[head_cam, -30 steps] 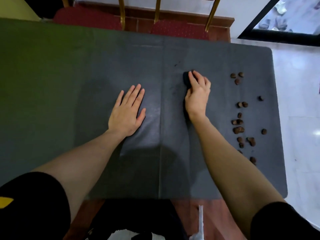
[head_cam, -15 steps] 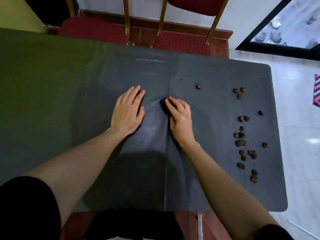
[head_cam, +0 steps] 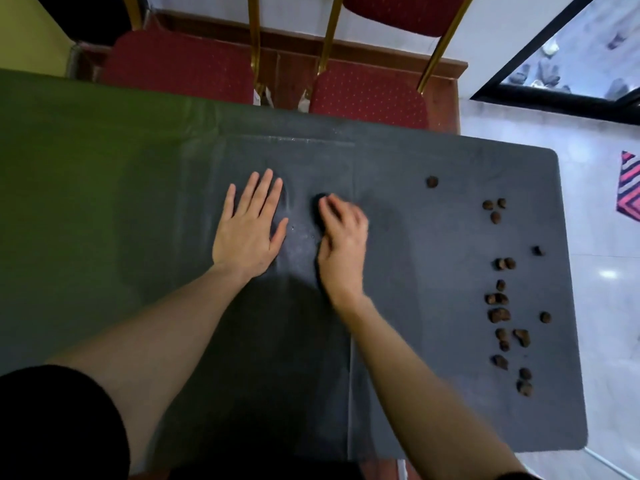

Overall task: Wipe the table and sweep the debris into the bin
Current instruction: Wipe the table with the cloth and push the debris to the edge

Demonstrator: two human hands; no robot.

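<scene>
A dark grey mat covers the table (head_cam: pixel 433 393). My right hand (head_cam: pixel 343 242) presses a small dark wiping pad (head_cam: pixel 319 204) onto the mat near its middle; only the pad's far left edge shows past my fingers. My left hand (head_cam: pixel 251 226) lies flat on the mat, fingers spread, just left of the right hand. Several brown debris lumps (head_cam: pixel 500 315) are strung along the mat's right side. One lone lump (head_cam: pixel 432 181) sits further in, beyond and right of my right hand. No bin is in view.
Two red chairs (head_cam: pixel 367 98) with gold legs stand along the table's far edge. The table's left part is green (head_cam: pixel 69 202). White tiled floor (head_cam: pixel 609 306) lies off the right edge, with a striped rug (head_cam: pixel 628 188) at the frame's edge.
My right hand slid the pad from the mat's right half leftward toward my left hand, leaving one lump behind, then shifted slightly back right. The left hand stayed flat.
</scene>
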